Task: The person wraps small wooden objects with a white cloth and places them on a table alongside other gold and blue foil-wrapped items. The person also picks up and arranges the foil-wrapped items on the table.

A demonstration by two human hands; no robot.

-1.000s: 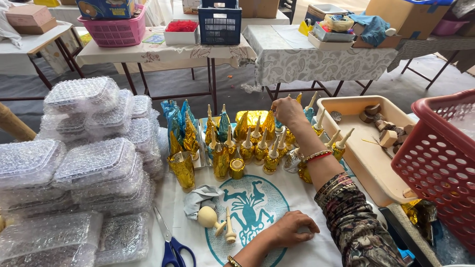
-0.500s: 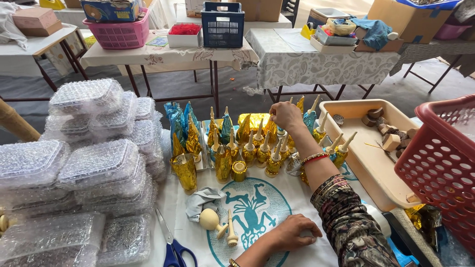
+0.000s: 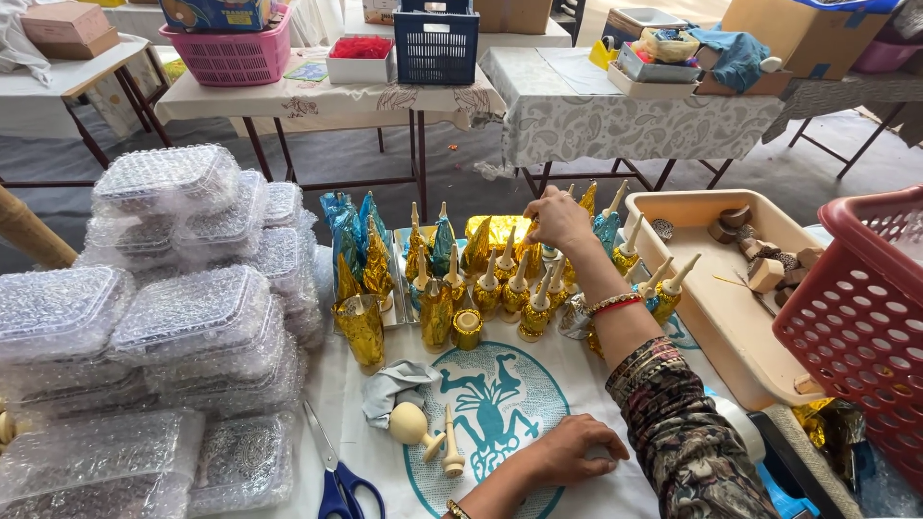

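Right hand (image 3: 558,219) has reached farther back, fingers pinching a gold-wrapped piece (image 3: 531,252).

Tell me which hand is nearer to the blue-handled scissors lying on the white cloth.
Left. The left hand rests on the cloth just right of the blue-handled scissors, past the small wooden pieces. The right hand reaches far up among the gold foil-wrapped cones.

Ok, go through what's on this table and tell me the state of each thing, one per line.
Right hand: reaching over the gold-foil cones, fingertips at a back one.
Left hand: resting flat on the white cloth, empty.
Gold-foil cones: standing upright, clustered.
Scissors: lying closed.
Plastic boxes: lids shut, stacked.
Beige tray: holding wooden pieces at its far end.
Red basket: upright.
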